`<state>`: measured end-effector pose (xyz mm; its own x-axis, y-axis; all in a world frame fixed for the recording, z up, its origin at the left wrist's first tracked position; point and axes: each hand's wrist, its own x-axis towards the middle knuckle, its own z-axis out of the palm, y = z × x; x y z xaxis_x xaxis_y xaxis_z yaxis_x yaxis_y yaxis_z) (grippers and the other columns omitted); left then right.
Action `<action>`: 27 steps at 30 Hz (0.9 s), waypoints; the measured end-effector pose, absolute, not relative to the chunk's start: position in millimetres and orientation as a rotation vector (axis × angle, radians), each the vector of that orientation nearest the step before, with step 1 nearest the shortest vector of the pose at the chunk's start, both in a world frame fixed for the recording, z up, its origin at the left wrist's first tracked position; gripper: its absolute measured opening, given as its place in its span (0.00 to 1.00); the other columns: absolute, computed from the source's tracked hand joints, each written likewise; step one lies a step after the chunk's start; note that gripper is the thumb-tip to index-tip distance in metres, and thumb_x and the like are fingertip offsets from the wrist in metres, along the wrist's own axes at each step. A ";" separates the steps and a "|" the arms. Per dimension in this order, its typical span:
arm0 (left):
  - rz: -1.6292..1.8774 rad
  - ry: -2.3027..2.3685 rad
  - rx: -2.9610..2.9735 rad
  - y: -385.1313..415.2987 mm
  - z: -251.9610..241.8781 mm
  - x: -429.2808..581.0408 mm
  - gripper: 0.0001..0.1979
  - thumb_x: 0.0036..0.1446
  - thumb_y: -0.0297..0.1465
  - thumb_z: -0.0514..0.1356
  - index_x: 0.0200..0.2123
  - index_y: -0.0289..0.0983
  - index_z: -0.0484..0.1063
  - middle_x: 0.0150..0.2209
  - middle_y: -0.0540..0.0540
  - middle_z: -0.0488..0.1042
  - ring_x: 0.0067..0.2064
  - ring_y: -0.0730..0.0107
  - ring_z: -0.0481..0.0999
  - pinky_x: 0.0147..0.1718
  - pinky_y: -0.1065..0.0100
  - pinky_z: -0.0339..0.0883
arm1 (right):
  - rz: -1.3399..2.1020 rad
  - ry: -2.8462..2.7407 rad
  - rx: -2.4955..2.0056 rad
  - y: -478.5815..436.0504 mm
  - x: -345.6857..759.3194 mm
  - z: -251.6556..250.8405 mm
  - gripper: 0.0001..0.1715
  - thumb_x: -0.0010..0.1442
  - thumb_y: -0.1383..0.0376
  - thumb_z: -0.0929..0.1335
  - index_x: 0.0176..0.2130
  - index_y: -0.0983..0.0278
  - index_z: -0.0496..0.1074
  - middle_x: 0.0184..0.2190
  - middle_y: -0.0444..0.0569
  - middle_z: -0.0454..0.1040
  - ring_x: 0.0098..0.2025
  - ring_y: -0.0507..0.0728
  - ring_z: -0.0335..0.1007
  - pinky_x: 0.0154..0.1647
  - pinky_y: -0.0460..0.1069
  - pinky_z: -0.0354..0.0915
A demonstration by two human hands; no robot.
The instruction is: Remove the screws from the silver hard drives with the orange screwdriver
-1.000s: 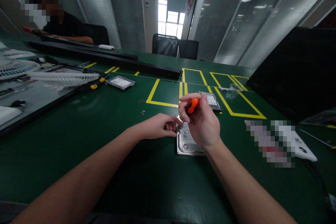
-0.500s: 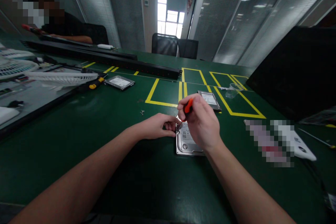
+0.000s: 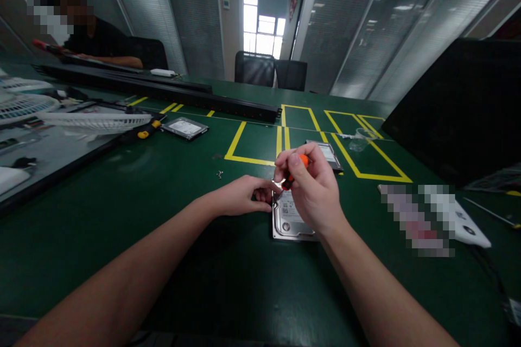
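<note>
A silver hard drive [image 3: 286, 222] with a white label lies flat on the green table in front of me. My left hand [image 3: 246, 195] is at its left edge, the thumb by the side and the bent fingers over the upper left part, steadying it. In my right hand [image 3: 315, 187] is a screwdriver [image 3: 289, 180] with an orange and black handle. Its shaft slants down to the drive's upper left area, close to my left fingertips; the tip's exact contact is hidden. My right palm covers much of the drive's right side.
Several small screws [image 3: 220, 174] lie left of the drive. Other hard drives are behind, one at the left [image 3: 186, 128] and one [image 3: 330, 156] beyond my right hand. A clear plastic cup [image 3: 361, 140], a black power strip [image 3: 244, 106] and a dark monitor [image 3: 459, 114] stand around. A person sits far left.
My right fingers have shifted on the screwdriver handle, and its orange end has swung to the right. My left hand and the hard drive look unmoved.
</note>
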<state>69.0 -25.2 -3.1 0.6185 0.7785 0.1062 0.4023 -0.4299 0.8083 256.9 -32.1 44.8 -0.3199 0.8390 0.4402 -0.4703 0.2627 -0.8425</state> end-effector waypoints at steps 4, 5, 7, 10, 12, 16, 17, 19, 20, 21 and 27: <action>0.610 0.920 2.058 -24.6 -3.5 69.6 0.16 0.60 0.30 0.70 0.51 0.35 0.76 0.38 0.48 0.77 0.38 0.68 0.75 0.40 0.67 0.69 | 1.442 -1.308 -0.340 -32.8 255.6 44.8 0.14 0.71 0.52 0.68 0.41 0.59 0.68 0.30 0.41 0.74 0.22 0.48 0.57 0.24 0.47 0.54; 0.612 0.921 2.058 -24.5 -3.6 69.7 0.16 0.60 0.31 0.70 0.51 0.36 0.76 0.38 0.48 0.77 0.38 0.68 0.75 0.40 0.67 0.69 | 1.449 -1.298 -0.325 -32.7 255.6 45.2 0.17 0.73 0.50 0.64 0.42 0.60 0.71 0.29 0.43 0.73 0.22 0.49 0.56 0.24 0.48 0.53; 0.618 0.919 2.058 -24.3 -4.2 69.7 0.17 0.60 0.32 0.70 0.51 0.36 0.76 0.38 0.48 0.76 0.39 0.68 0.75 0.41 0.66 0.69 | 1.454 -1.286 -0.317 -32.3 256.2 45.7 0.26 0.75 0.48 0.59 0.43 0.62 0.75 0.28 0.45 0.73 0.23 0.49 0.57 0.25 0.49 0.55; 0.619 0.913 2.057 -23.8 -5.3 69.2 0.15 0.60 0.33 0.69 0.49 0.36 0.76 0.38 0.48 0.76 0.38 0.67 0.75 0.41 0.66 0.69 | 1.459 -1.319 -0.348 -32.3 257.6 45.6 0.22 0.74 0.51 0.63 0.39 0.63 0.76 0.31 0.47 0.75 0.27 0.50 0.65 0.28 0.49 0.61; 0.611 0.921 2.067 -23.6 -5.6 68.7 0.12 0.60 0.33 0.70 0.45 0.35 0.76 0.37 0.48 0.76 0.38 0.67 0.75 0.40 0.66 0.69 | 1.456 -1.341 -0.347 -33.0 258.0 45.3 0.14 0.72 0.55 0.68 0.38 0.61 0.74 0.34 0.46 0.76 0.29 0.51 0.69 0.29 0.49 0.64; 0.598 0.940 2.079 -24.5 -4.2 68.8 0.11 0.60 0.32 0.70 0.43 0.36 0.75 0.38 0.48 0.77 0.38 0.67 0.76 0.40 0.66 0.70 | 1.445 -1.328 -0.322 -34.7 257.2 45.7 0.11 0.67 0.59 0.74 0.39 0.58 0.68 0.35 0.42 0.77 0.25 0.49 0.66 0.27 0.47 0.61; 0.596 0.939 2.074 -24.9 -3.5 69.0 0.11 0.60 0.32 0.69 0.44 0.36 0.75 0.38 0.48 0.77 0.38 0.67 0.76 0.40 0.66 0.70 | 1.452 -1.322 -0.321 -34.8 257.1 45.9 0.11 0.68 0.57 0.73 0.41 0.58 0.68 0.34 0.42 0.77 0.24 0.48 0.63 0.26 0.47 0.59; 0.594 0.936 2.064 -25.6 -2.4 69.6 0.11 0.60 0.31 0.69 0.45 0.36 0.75 0.38 0.48 0.77 0.39 0.67 0.76 0.40 0.66 0.70 | 1.463 -1.321 -0.323 -34.5 257.6 46.4 0.15 0.72 0.51 0.66 0.43 0.59 0.72 0.33 0.44 0.76 0.24 0.49 0.60 0.26 0.48 0.58; 0.598 0.936 2.063 -25.7 -2.1 69.9 0.12 0.60 0.31 0.69 0.45 0.35 0.75 0.38 0.48 0.76 0.39 0.67 0.76 0.40 0.66 0.70 | 1.463 -1.326 -0.327 -34.1 258.1 46.3 0.20 0.74 0.49 0.63 0.44 0.60 0.74 0.33 0.46 0.76 0.25 0.49 0.61 0.26 0.48 0.59; 0.601 0.937 2.063 -25.7 -2.0 70.0 0.12 0.60 0.31 0.69 0.46 0.35 0.76 0.38 0.48 0.76 0.39 0.67 0.76 0.40 0.66 0.70 | 1.459 -1.333 -0.333 -33.7 258.6 46.2 0.23 0.75 0.49 0.61 0.44 0.62 0.75 0.33 0.47 0.76 0.26 0.50 0.62 0.27 0.49 0.60; 0.606 0.929 2.076 -24.5 -4.6 68.5 0.15 0.60 0.31 0.70 0.49 0.36 0.76 0.38 0.48 0.77 0.38 0.68 0.76 0.40 0.67 0.69 | 1.411 -1.312 -0.327 -32.7 259.0 44.3 0.11 0.67 0.60 0.74 0.39 0.59 0.69 0.37 0.43 0.77 0.30 0.50 0.70 0.31 0.48 0.65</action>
<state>68.5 -24.5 -4.6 0.6211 0.7763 0.1074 0.4111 -0.4394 0.7987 259.0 -32.7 44.3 -0.3357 0.8238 0.4567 -0.5149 0.2455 -0.8213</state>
